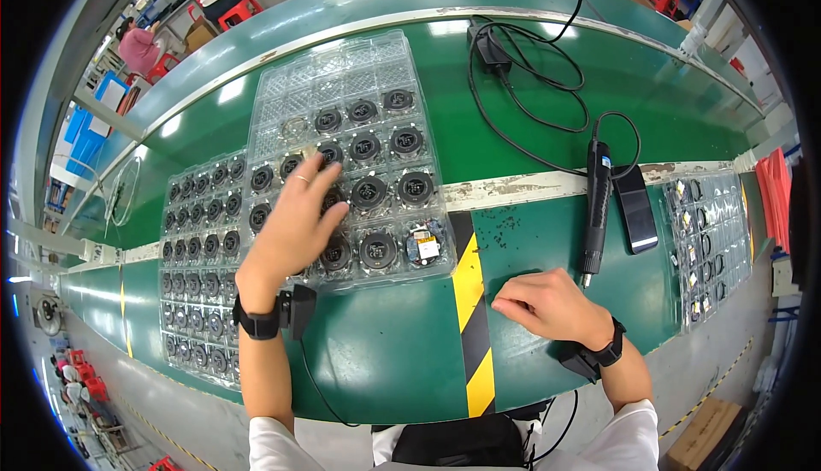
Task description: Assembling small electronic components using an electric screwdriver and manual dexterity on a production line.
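Tray [338, 65], clear and filled in part with round black units, lies on the desk [385, 343] with its long axis running from the near edge toward the far edge. Left hand [286, 227] is the nearer one, reaching over the tray's left edge, in its near half; fingers are spread wide, with nothing seen held. One disc [332, 151] lies just beyond the fingertips, toward the tray's far edge. Second disc [332, 197], partly hidden, lies between thumb and index finger. Both are round, so neither shows a long axis; contact cannot be confirmed.

Right hand [556, 309] rests near the desk's near edge, right of the striped tape [467, 279] and well apart from both discs. Its fingers are curled narrow; whether they pinch anything small cannot be told. Driver [598, 206] lies just beyond it, beside a phone [635, 210].
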Motion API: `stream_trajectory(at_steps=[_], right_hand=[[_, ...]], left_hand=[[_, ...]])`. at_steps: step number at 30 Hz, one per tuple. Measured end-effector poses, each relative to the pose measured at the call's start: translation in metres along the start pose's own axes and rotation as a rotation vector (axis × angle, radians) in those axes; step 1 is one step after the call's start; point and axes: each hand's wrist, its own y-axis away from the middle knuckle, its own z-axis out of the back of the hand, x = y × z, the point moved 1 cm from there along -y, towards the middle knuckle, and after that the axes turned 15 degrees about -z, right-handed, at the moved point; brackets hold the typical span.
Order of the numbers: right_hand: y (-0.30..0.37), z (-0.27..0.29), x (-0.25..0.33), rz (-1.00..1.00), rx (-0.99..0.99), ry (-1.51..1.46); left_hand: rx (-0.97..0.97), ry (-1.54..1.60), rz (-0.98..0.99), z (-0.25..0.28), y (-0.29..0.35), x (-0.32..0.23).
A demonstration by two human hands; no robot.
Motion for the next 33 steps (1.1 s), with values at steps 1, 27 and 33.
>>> stream_trajectory(at_steps=[1, 27, 33], right_hand=[[0.0, 0.001, 0.0, 0.0, 0.004, 0.006], [0.002, -0.003, 0.001, 0.029, -0.011, 0.045], [0.003, -0.003, 0.003, 0.028, -0.017, 0.049]], left_hand=[[0.031, -0.007, -0.034, -0.002, -0.001, -0.013], [0.15, -0.106, -0.167, -0.005, 0.001, -0.074], [0.026, -0.135, -0.145, -0.015, -0.009, -0.067]])
